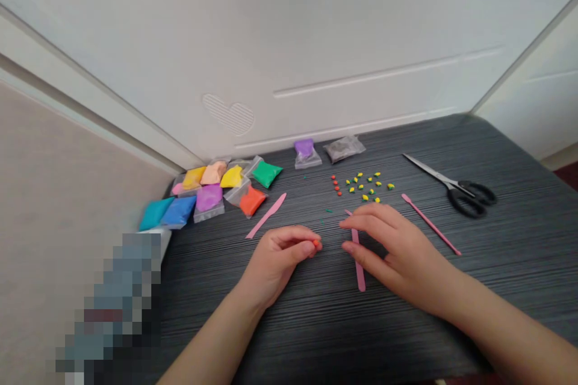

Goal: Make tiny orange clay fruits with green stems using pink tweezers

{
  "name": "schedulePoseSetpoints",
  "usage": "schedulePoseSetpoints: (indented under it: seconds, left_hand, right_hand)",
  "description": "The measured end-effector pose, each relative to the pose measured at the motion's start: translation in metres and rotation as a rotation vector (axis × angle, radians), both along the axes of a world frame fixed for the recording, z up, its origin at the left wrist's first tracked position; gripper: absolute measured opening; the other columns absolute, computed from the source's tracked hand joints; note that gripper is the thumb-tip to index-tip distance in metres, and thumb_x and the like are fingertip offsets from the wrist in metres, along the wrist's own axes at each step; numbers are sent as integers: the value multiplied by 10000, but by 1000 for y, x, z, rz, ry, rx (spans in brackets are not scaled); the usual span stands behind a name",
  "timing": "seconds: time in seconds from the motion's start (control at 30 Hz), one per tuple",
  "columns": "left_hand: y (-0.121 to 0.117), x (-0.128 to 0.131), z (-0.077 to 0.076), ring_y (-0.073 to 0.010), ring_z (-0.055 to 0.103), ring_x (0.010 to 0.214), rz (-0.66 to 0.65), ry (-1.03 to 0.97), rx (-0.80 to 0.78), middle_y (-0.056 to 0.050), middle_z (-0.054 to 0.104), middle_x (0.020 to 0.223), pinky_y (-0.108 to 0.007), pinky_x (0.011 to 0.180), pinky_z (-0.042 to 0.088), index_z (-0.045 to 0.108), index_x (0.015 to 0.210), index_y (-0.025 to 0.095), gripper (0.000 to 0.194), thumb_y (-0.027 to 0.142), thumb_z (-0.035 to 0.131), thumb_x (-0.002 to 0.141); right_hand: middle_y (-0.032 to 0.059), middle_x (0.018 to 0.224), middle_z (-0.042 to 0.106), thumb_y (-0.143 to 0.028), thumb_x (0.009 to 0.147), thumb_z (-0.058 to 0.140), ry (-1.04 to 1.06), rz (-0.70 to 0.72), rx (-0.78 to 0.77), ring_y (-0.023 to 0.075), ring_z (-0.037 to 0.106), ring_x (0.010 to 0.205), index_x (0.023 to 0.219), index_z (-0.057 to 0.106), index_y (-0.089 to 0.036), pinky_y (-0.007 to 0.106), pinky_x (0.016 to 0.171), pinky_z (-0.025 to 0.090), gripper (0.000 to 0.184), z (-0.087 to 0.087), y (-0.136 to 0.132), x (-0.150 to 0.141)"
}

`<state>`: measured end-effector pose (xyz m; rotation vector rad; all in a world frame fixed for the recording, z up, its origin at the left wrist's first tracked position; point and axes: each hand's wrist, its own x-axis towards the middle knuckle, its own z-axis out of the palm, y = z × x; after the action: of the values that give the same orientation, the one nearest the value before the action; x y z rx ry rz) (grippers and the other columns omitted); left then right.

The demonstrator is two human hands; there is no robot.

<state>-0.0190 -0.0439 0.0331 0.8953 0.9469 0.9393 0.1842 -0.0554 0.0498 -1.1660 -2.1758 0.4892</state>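
My left hand (289, 252) pinches a tiny piece of orange modelling clay (316, 243) between thumb and fingers. To its right, my right hand (392, 246) hovers with thumb and fingers apart and nothing between them. Partly covered by that hand lies a flat pink modelling tool (359, 267). Beyond the hands, several small orange clay pieces (335, 182) form a short column. Beside them sit several small yellow and green clay pieces (371, 191). Thin green scraps (329, 210) lie between the hands and these pieces.
A pink clay knife (267, 215) lies left, a thin pink tool (431, 224) right, near black-handled scissors (451, 185). Bagged clay, including a green packet (267, 174) and a blue packet (178, 211), crowds the back left. Purple (304, 148) and grey (344, 148) packets rest against the white panel.
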Motion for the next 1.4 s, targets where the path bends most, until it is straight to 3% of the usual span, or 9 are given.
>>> schedulePoseSetpoints:
  seconds: [0.27,0.6,1.1,1.4]
  left_hand:
    - [-8,2,3,-143,545,720,-141,65,42,-20,639,702,-268,715,401,704,713,202,69,189,687,647]
    - [-10,0,-3,-123,565,781,-301,12,-5,-4,655,803,-245,726,410,689,782,197,120,149,672,673]
    - [-9,2,-4,-90,556,697,-267,-80,-88,17,658,717,-216,686,402,685,715,183,60,148,678,667]
    - [-10,3,-4,-92,552,687,-284,-66,-112,15,656,718,-222,677,392,688,719,184,58,163,682,666]
  right_hand:
    - [44,1038,551,-240,775,570,126,116,-5,142,498,995,1090,511,-226,295,860,433,321,2,-14,-9]
    - [38,1030,551,-165,771,552,113,184,9,127,489,979,993,569,-204,284,862,414,226,-1,-13,-11]
    - [34,968,557,-123,777,549,228,216,-30,72,503,928,936,578,-158,178,844,412,166,2,-13,-11]
    - [35,957,560,-124,782,544,242,241,-72,72,504,918,934,579,-150,176,830,419,158,0,-12,-13]
